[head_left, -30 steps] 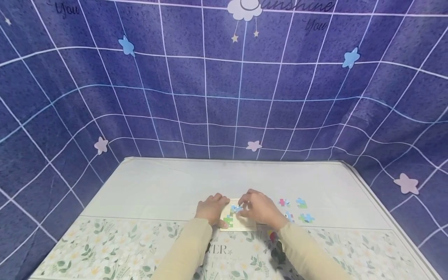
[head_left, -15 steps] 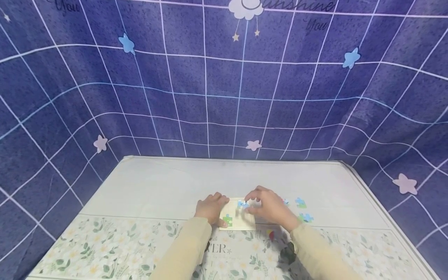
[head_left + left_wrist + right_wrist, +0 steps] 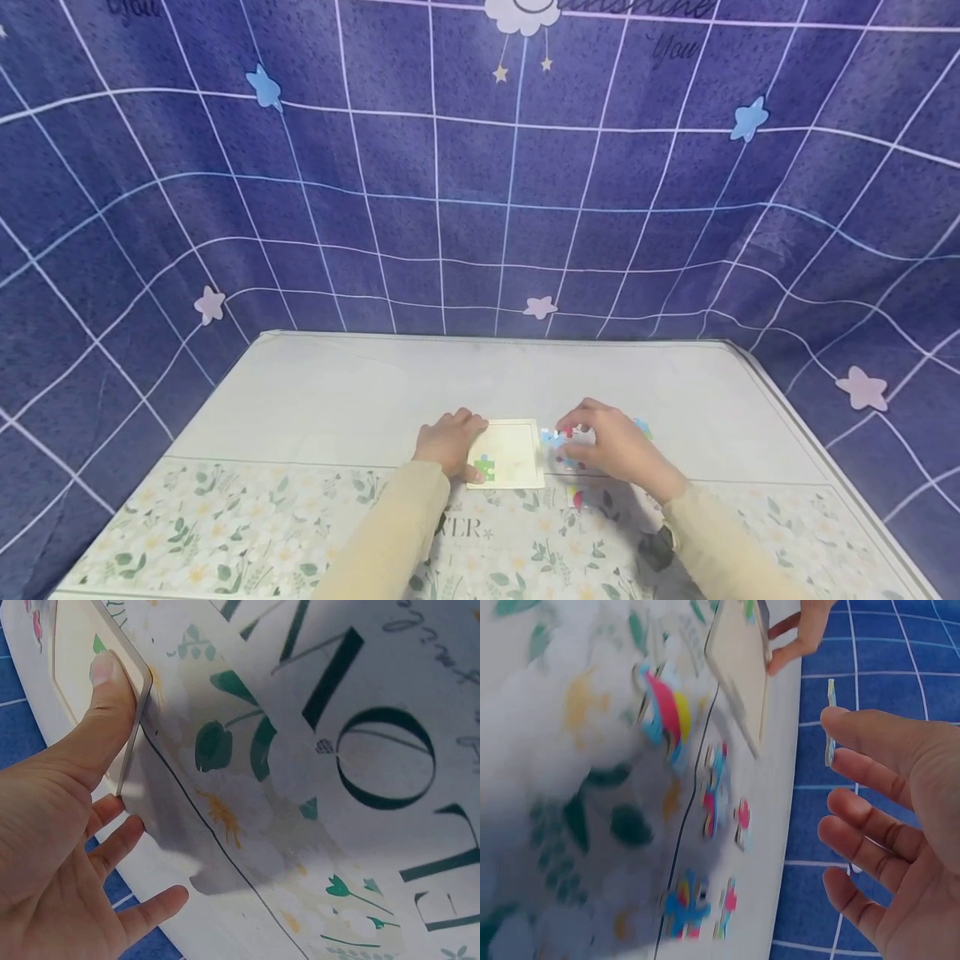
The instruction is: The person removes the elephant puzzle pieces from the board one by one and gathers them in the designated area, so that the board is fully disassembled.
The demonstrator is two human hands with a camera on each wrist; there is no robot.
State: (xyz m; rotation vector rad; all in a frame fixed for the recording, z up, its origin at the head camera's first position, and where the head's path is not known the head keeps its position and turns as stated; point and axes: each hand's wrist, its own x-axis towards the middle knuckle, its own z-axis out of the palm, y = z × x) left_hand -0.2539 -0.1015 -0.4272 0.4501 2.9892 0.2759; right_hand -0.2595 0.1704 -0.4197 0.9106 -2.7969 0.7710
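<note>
My left hand (image 3: pixel 446 446) holds the left side of a pale shallow puzzle tray (image 3: pixel 517 454). In the left wrist view its thumb lies on the tray's face, with other fingers at the edge. A green puzzle piece (image 3: pixel 484 468) sits in the tray's near left corner, beside that thumb. My right hand (image 3: pixel 618 442), just right of the tray, pinches a light blue puzzle piece (image 3: pixel 552 438) between thumb and index finger. The right wrist view shows this held puzzle piece (image 3: pixel 831 694) edge-on, raised off the table; the other fingers are loosely bent.
Several loose puzzle pieces (image 3: pixel 686 904) lie right of the tray, partly hidden by my right hand in the head view. A red and yellow puzzle piece (image 3: pixel 576 498) lies nearer me on the flowered mat (image 3: pixel 247 525). A blue grid-patterned curtain (image 3: pixel 480 233) hangs behind the table.
My right hand has lifted the light blue piece from the tray's upper part and carried it right, past the tray's edge. The left hand stays at the tray; the green piece remains.
</note>
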